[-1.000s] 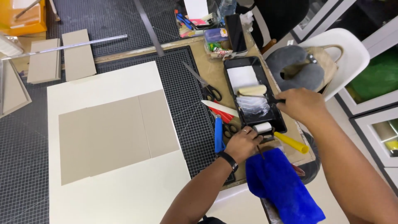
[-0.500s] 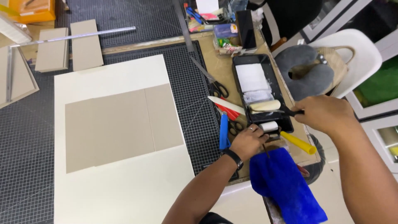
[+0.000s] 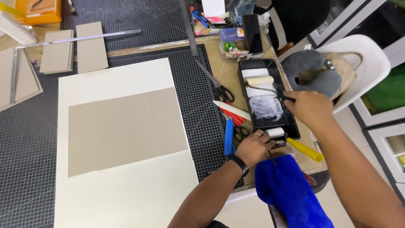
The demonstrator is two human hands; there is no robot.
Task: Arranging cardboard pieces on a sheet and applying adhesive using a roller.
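My right hand (image 3: 310, 107) grips the thin dark handle of a paint roller (image 3: 259, 81). Its pale sleeve rests at the far end of a black tray (image 3: 245, 90) that holds a smear of white paste. My left hand (image 3: 253, 147) is closed at the tray's near left corner, beside a small white roller with a yellow handle (image 3: 304, 150) that lies across the tray's near end. What the left fingers grip is partly hidden. A large cream sheet (image 3: 118, 194) with grey board pieces (image 3: 122, 128) on it lies on the cutting mat to the left.
Scissors (image 3: 225, 93), a white bone folder (image 3: 232, 110) and a blue cutter (image 3: 228, 137) lie left of the tray. A blue cloth (image 3: 291, 194) hangs at the table's near edge. A white chair (image 3: 373, 63) with a grey neck pillow (image 3: 310, 74) stands to the right. Loose boards (image 3: 90, 46) and a metal ruler (image 3: 84, 39) are at the back.
My right hand has pushed the roller from the near part of the tray up to its far end. My left hand stays at the tray's near corner.
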